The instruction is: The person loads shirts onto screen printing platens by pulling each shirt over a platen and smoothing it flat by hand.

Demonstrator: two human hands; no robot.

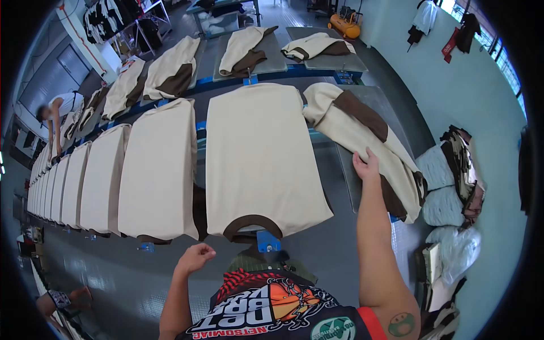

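A cream shirt (260, 153) is stretched flat over a board straight in front of me, its brown collar (249, 219) towards my body. To its right, a folded cream and brown shirt (340, 122) lies loosely on a grey board (347, 173). My right hand (367, 164) reaches to this folded shirt, fingers apart, fingertips right at its near edge. Below the left corner of the stretched shirt, my left hand (195, 258) hangs in the air with its fingers curled in and nothing showing in them. A blue bracket (268, 242) sticks out beneath the collar.
Leftwards runs a row of boards dressed with cream shirts (156, 170). Behind it, more folded shirts (243, 51) lie on a second row. A person (62, 107) bends over the far left boards. Wrapped bundles (445, 187) are stacked by the right wall.
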